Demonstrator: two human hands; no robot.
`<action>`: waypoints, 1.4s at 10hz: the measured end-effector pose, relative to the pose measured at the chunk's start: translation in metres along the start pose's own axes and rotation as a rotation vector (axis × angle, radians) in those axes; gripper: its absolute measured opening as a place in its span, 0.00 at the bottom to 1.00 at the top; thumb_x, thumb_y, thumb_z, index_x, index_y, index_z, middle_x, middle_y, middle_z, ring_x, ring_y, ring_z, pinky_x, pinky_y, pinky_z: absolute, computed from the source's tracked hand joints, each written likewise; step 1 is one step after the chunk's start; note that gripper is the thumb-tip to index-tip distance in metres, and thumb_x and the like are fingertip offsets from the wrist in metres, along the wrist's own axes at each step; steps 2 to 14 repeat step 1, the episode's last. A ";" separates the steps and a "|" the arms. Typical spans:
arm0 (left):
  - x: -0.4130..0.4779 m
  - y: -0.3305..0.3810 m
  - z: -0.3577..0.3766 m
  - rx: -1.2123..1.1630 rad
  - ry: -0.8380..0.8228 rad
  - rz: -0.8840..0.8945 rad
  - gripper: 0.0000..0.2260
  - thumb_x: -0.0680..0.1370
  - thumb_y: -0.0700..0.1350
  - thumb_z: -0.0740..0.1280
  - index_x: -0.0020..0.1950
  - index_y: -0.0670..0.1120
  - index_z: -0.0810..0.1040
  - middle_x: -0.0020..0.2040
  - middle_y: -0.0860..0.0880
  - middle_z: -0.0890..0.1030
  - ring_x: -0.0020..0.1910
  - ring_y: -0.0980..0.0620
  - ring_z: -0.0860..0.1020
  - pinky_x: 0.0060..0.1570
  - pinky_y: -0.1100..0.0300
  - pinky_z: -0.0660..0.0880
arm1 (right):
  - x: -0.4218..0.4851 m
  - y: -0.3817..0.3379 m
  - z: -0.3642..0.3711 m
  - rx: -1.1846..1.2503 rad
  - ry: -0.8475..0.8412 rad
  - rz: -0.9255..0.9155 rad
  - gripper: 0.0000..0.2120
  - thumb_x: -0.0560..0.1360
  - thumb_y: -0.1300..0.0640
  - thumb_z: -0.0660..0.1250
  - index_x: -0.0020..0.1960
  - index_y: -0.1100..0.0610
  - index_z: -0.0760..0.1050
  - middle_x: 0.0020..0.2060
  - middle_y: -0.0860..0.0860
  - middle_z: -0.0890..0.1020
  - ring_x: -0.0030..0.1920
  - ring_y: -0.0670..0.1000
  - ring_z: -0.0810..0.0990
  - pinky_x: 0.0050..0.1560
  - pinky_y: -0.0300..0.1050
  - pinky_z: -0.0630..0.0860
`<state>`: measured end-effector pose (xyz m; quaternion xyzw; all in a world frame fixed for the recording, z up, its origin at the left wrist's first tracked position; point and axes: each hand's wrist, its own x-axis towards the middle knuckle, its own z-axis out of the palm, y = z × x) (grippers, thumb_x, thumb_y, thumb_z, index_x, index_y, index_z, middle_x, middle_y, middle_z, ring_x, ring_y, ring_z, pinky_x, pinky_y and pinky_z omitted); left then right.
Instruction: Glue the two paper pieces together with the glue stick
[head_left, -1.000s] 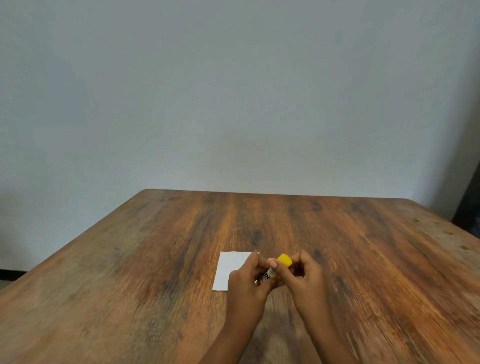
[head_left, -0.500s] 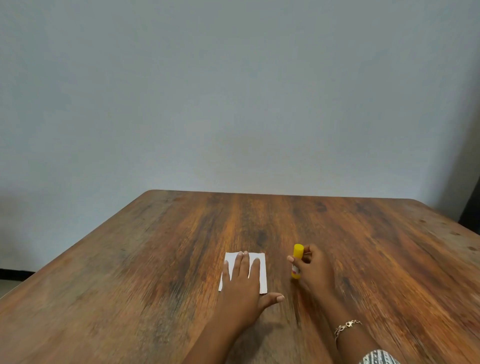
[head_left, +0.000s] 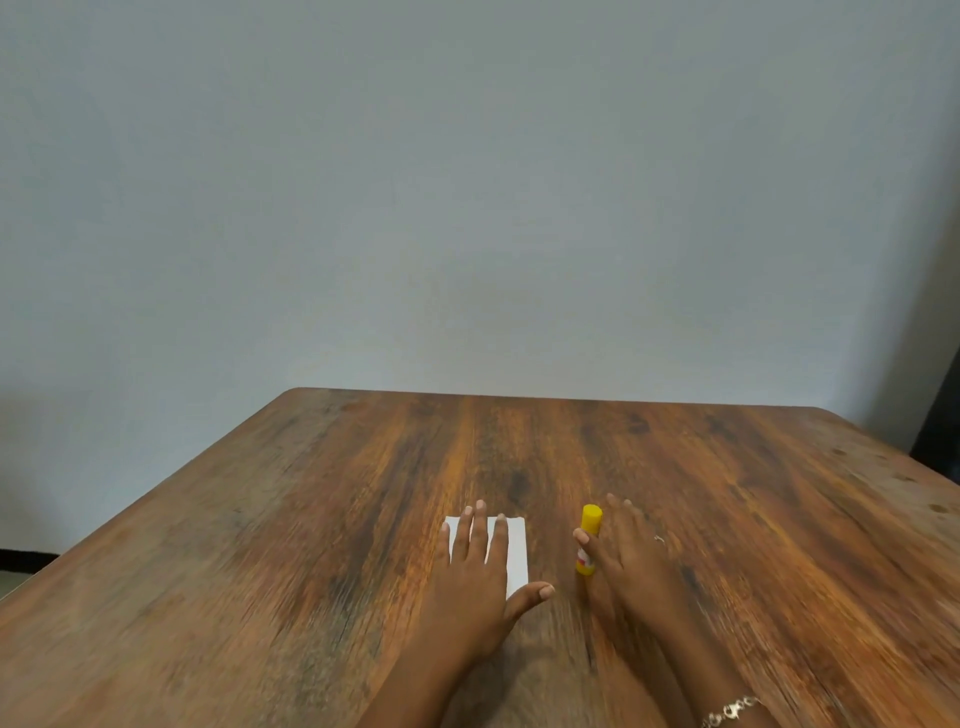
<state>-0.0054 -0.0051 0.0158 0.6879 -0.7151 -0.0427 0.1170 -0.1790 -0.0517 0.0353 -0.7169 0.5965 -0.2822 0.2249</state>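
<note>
Fingers (head_left: 479, 527) of the left grip (head_left: 475, 571), a bare hand, lie straight and a little spread, flat on the white paper (head_left: 515, 551). The palm presses down on the paper's near part. The fingertips reach the far edge, and the thumb is splayed to the right, off the sheet and onto the wood. This grip curls round nothing; it only pins the paper down. The paper shows as a single white rectangle, lying flat near the middle of the desk (head_left: 260, 571). Whether it is one piece or two stacked cannot be told.

The right grip (head_left: 631, 561), also a bare hand, sits just to the right with its fingers stretched forward and relaxed. It is widely open. Its thumb tip rests against the left side of the glue stick (head_left: 591, 527), while the straight fingers pass behind and beside it. Whether the stick is truly pinched between thumb and hand is unclear.

The glue stick stands upright on the desk, just right of the paper and not touching it. Its yellow cap is on top, and a white and red label shows lower down.

A ring (head_left: 658, 539) shows on one finger of the right grip, and a bracelet (head_left: 732, 709) on that wrist. The desk is brown wood with strong grain, and behind it rises a plain pale wall (head_left: 467, 208).
</note>
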 end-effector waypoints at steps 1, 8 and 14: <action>0.008 -0.001 0.001 0.019 -0.017 -0.002 0.58 0.48 0.76 0.20 0.73 0.49 0.35 0.74 0.45 0.32 0.72 0.45 0.32 0.67 0.49 0.29 | -0.002 0.009 -0.006 -0.255 -0.034 -0.019 0.37 0.75 0.35 0.47 0.74 0.54 0.38 0.75 0.54 0.37 0.75 0.55 0.36 0.75 0.55 0.41; 0.008 -0.001 0.001 0.019 -0.017 -0.002 0.58 0.48 0.76 0.20 0.73 0.49 0.35 0.74 0.45 0.32 0.72 0.45 0.32 0.67 0.49 0.29 | -0.002 0.009 -0.006 -0.255 -0.034 -0.019 0.37 0.75 0.35 0.47 0.74 0.54 0.38 0.75 0.54 0.37 0.75 0.55 0.36 0.75 0.55 0.41; 0.008 -0.001 0.001 0.019 -0.017 -0.002 0.58 0.48 0.76 0.20 0.73 0.49 0.35 0.74 0.45 0.32 0.72 0.45 0.32 0.67 0.49 0.29 | -0.002 0.009 -0.006 -0.255 -0.034 -0.019 0.37 0.75 0.35 0.47 0.74 0.54 0.38 0.75 0.54 0.37 0.75 0.55 0.36 0.75 0.55 0.41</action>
